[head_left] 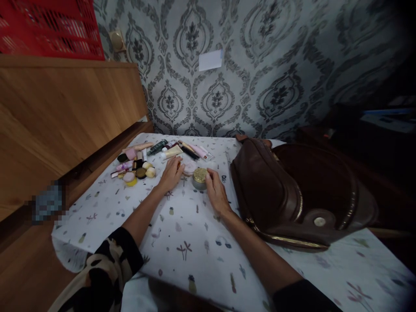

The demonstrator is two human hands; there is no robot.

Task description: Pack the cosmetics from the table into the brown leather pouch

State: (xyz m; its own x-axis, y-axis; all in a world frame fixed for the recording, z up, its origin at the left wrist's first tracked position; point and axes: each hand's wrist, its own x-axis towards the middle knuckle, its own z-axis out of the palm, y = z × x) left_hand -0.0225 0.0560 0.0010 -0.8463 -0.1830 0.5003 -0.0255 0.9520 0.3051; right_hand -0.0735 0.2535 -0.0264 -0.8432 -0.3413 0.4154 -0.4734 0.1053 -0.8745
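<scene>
My right hand (217,193) has its thumb and fingers against the side of a round cosmetic jar (199,177) with a gold lid and a grey-green base, standing on the cloth. Just left of that, a low pale pink round jar (189,168) sits between my hands. My left hand (170,175) rests beside the pink jar with its fingers curled in; a small orange-brown spot shows between thumb and fingers, too small to name. Behind my left hand lie a cream tube (173,151), a dark green tube (157,147) and a pink tube (199,151).
Small jars and cosmetics, among them a yellow-based jar (130,179), cluster at the left of the patterned tablecloth (185,234). A large brown leather bag (276,190) fills the right side. A wooden cabinet (71,117) bearing a red basket (55,28) flanks the left; a papered wall stands behind.
</scene>
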